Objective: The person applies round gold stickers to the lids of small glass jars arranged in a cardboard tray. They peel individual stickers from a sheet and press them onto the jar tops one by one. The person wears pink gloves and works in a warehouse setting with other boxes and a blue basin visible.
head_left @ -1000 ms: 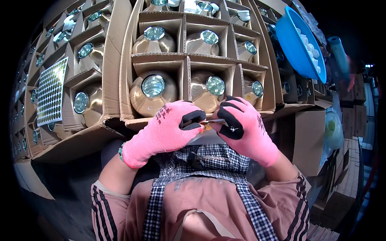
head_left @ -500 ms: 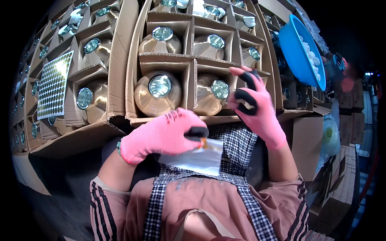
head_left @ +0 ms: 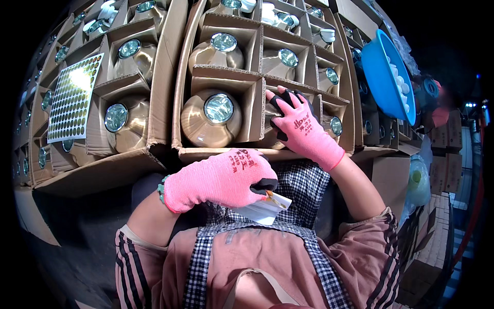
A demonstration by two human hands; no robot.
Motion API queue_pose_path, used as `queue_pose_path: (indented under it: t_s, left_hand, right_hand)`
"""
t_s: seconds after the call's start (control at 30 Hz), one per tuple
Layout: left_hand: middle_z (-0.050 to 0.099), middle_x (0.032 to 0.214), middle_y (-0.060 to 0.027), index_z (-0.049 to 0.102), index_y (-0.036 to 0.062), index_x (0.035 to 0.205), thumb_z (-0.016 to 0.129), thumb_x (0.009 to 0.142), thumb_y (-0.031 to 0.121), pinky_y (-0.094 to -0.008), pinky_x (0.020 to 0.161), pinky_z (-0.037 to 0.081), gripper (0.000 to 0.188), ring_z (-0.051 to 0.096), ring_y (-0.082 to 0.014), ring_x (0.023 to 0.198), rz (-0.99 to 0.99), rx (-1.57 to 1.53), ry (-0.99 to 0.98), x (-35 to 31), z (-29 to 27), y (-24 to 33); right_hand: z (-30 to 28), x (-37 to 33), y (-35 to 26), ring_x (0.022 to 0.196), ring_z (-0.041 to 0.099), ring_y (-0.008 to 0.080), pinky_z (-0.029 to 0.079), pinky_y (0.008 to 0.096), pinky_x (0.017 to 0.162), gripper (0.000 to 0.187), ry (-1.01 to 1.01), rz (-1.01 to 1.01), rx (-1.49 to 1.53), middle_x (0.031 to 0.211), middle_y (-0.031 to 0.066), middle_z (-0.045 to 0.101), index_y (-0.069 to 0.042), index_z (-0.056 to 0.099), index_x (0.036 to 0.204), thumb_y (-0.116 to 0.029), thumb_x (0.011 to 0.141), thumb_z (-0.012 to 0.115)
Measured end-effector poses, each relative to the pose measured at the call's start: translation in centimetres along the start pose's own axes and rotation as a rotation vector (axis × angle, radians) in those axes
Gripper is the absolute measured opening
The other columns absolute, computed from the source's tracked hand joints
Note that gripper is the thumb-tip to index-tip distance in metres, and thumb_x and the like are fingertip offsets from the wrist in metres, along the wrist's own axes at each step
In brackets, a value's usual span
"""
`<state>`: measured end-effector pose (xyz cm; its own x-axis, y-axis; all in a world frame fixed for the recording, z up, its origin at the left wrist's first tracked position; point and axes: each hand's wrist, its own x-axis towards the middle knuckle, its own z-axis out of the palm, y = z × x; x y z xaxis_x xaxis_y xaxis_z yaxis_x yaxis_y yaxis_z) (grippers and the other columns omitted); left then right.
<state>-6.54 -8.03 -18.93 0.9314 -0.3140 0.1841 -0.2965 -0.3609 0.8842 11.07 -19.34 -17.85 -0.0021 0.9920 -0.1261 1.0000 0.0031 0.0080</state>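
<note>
My left hand (head_left: 226, 179), in a pink glove with dark fingertips, is closed on a small white sheet (head_left: 260, 210) with orange-gold spots at its edge. It hangs in front of my checked apron (head_left: 303, 193). My right hand (head_left: 301, 123), gloved alike, reaches into a carton compartment. Its fingers are spread over a shiny gold flask (head_left: 271, 139), whose mouth they hide; whether they touch it I cannot tell. Left of it stands another gold flask (head_left: 206, 129), its round glass mouth facing up.
The divided cardboard carton (head_left: 231, 152) holds several flasks. A second carton (head_left: 170, 77) stands on the left, with a sheet of round gold stickers (head_left: 74, 100) lying on it. At the right a blue basin (head_left: 378, 77) holds white pieces. Stacked cardboard (head_left: 432, 226) lies beyond.
My right hand has moved left and down from above the compartments onto the flask, its fingers spreading. My left hand stays closed on the white sheet, which has tilted and shifted slightly right.
</note>
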Motion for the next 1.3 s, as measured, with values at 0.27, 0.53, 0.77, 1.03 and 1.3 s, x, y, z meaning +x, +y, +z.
queue_pose_path:
  t_s: [0.27, 0.53, 0.77, 1.03, 1.3]
  left_hand:
    - [0.054, 0.074, -0.0113, 0.057, 0.0023, 0.080, 0.064, 0.068, 0.012, -0.0342, 0.069, 0.042, 0.017, 0.053, -0.0280, 0.074, -0.134, -0.109, 0.221, 0.0, -0.2, 0.3]
    - [0.056, 0.074, -0.0119, 0.056, -0.0011, 0.082, 0.070, 0.066, 0.014, -0.0328, 0.069, 0.043, 0.026, 0.053, -0.0279, 0.074, -0.110, -0.022, 0.528, 1.0, 0.0, 1.6]
    - [0.058, 0.073, -0.0103, 0.058, 0.0011, 0.079, 0.066, 0.070, 0.010, -0.0317, 0.065, 0.043, 0.016, 0.054, -0.0247, 0.069, -0.223, -0.051, 0.439, 0.9, -0.1, 2.2]
    - [0.058, 0.069, -0.0105, 0.059, -0.0001, 0.078, 0.066, 0.068, 0.012, -0.0279, 0.062, 0.042, 0.017, 0.055, -0.0177, 0.065, -0.390, -0.277, 0.396, 0.8, -0.8, 2.5]
    - [0.059, 0.077, -0.0177, 0.057, 0.0025, 0.081, 0.057, 0.074, 0.023, -0.0375, 0.071, 0.045, 0.022, 0.059, -0.0304, 0.078, -0.159, 0.158, 0.234, 1.1, 3.5, 2.0]
  right_hand:
    - [-4.9, -3.9, -3.1, 0.098, 0.050, 0.0317, 0.040, 0.0385, 0.085, 0.028, 0.356, 0.199, 0.636, 0.100, 0.0124, 0.055, -0.004, 0.055, 0.086, -0.015, 0.065, 0.069]
    - [-5.7, -6.2, -4.3, 0.071, 0.053, 0.0308, 0.043, 0.0359, 0.064, 0.017, 0.273, 0.317, 0.694, 0.069, 0.0113, 0.052, -0.002, 0.053, 0.074, -0.006, 0.066, 0.068]
    - [-7.1, -5.3, -4.8, 0.093, 0.054, 0.0285, 0.041, 0.0387, 0.084, 0.022, 0.302, 0.096, 0.346, 0.084, 0.0053, 0.058, -0.007, 0.060, 0.078, -0.007, 0.058, 0.070]
    - [-7.2, -4.7, -5.3, 0.099, 0.051, 0.0324, 0.038, 0.0430, 0.087, 0.019, 0.293, 0.004, 0.227, 0.090, 0.0065, 0.058, -0.007, 0.057, 0.071, -0.002, 0.055, 0.066]
    - [-7.7, 0.9, -4.3, 0.119, 0.036, 0.0354, 0.030, 0.0428, 0.097, 0.014, 0.200, -0.079, 0.554, 0.121, 0.0158, 0.047, -0.002, 0.051, 0.069, 0.000, 0.062, 0.062]
